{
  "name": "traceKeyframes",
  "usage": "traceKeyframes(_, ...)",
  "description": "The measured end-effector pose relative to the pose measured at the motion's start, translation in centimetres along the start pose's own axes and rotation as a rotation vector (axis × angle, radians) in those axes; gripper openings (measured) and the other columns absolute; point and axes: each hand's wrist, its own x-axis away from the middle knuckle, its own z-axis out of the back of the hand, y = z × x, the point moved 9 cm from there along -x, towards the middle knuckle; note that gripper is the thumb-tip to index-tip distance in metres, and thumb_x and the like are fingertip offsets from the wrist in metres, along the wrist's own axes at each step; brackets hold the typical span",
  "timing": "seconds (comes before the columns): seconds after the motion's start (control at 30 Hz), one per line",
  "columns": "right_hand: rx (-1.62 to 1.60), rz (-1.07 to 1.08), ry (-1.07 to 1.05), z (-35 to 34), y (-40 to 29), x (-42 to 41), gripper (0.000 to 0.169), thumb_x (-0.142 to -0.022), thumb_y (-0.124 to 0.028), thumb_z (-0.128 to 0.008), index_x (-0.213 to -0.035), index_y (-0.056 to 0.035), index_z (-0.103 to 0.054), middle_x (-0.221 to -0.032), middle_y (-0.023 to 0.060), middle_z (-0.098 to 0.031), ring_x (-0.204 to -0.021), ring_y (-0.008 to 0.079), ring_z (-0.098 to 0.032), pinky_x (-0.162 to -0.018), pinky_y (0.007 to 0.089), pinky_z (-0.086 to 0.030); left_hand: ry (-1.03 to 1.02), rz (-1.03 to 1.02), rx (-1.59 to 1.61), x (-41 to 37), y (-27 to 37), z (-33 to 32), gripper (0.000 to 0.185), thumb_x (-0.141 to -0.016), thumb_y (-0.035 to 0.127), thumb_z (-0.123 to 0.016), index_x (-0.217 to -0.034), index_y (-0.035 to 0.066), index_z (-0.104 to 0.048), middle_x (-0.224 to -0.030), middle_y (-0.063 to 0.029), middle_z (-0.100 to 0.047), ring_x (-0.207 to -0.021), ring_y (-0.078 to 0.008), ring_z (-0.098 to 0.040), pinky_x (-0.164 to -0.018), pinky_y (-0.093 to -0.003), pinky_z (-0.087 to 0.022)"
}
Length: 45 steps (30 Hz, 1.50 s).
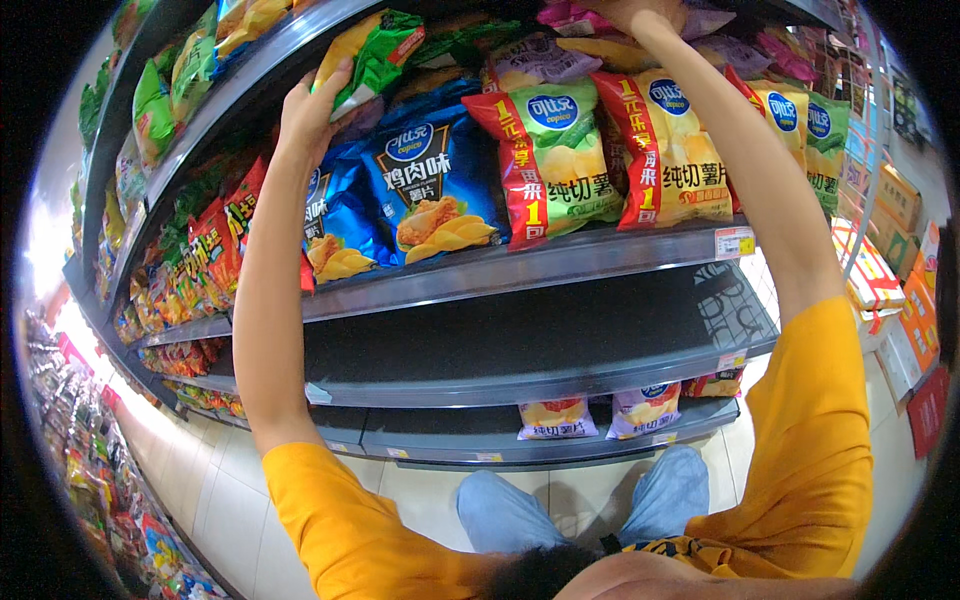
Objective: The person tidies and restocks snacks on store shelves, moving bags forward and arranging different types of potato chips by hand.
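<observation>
My left hand [319, 105] grips a green and yellow chip bag [373, 64] above the blue bags at the shelf's left part. At the top edge, my right hand [645, 13] reaches among purple and pink chip bags; its fingers are partly cut off, so whether it holds one is unclear. Below, blue chicken-flavour chip bags [435, 180] stand upright beside a green Copico chip bag [562, 157] and a yellow Copico chip bag [671, 150], both with red side strips. More bags lie behind this front row.
A dark lower shelf [495, 330] lies under the stocked one. Two purple chip bags [556, 418] stand on the bottom shelf. Red snack bags [214, 240] line the left. Cartons [892, 195] are stacked at the right, behind a wire rack [870, 187].
</observation>
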Motion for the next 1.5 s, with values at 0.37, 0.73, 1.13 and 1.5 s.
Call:
traceKeyframes(0.37, 0.299, 1.039, 0.09, -5.4, -5.0, 2.6, 0.076, -0.073, -0.059, -0.063, -0.137, -0.023, -0.045, -0.141, 0.0176, -0.04, -0.13, 0.0426, -0.031, -0.109, 0.0563, -0.018, 0.428, -0.131, -1.374, -6.2, 0.2, 1.7, 0.055, -0.082, 0.05, -0.057, -0.131, 0.025, -0.052, -0.131, -0.0226, -0.05, -0.116, -0.0405, -0.052, -0.092, -0.052, -0.044)
traceKeyframes(0.73, 0.146, 0.559, -0.096, -4.2, -0.9, 1.7, 0.078, -0.07, -0.059, -0.069, -0.131, -0.0149, -0.05, -0.133, 0.0176, -0.048, -0.122, 0.0358, -0.044, -0.1, 0.0491, -0.035, -0.024, -0.867, -1.417, -1.5, -2.4, -10.0, 0.075, -0.081, 0.039, -0.06, -0.145, 0.013, -0.03, -0.148, -0.0231, -0.027, -0.134, -0.0427, -0.027, -0.111, -0.0464, -0.027)
traceKeyframes(1.13, 0.001, 0.419, -0.35, -9.4, 0.7, 0.6, 0.094, -0.063, -0.077, -0.06, -0.131, -0.013, -0.053, -0.139, 0.01, -0.048, -0.121, 0.0318, -0.049, -0.102, 0.0416, -0.039, -0.286, -0.679, -0.985, -7.8, -5.9, -6.3, 0.066, -0.088, 0.022, -0.059, -0.146, 0.014, -0.029, -0.148, -0.0157, -0.031, -0.134, -0.0321, -0.034, -0.112, -0.0415, -0.026)
traceKeyframes(1.5, -0.111, 0.463, -0.003, -2.3, -0.9, 6.3, 0.051, -0.083, -0.036, -0.058, -0.124, -0.0059, -0.056, -0.132, 0.0205, -0.046, -0.127, 0.0373, -0.038, -0.104, 0.0516, -0.03, -0.284, -0.949, -1.09, -4.9, -2.8, -4.4, 0.062, -0.091, 0.026, -0.06, -0.144, 0.01, -0.032, -0.143, -0.0158, -0.039, -0.13, -0.0308, -0.039, -0.107, -0.0421, -0.034)
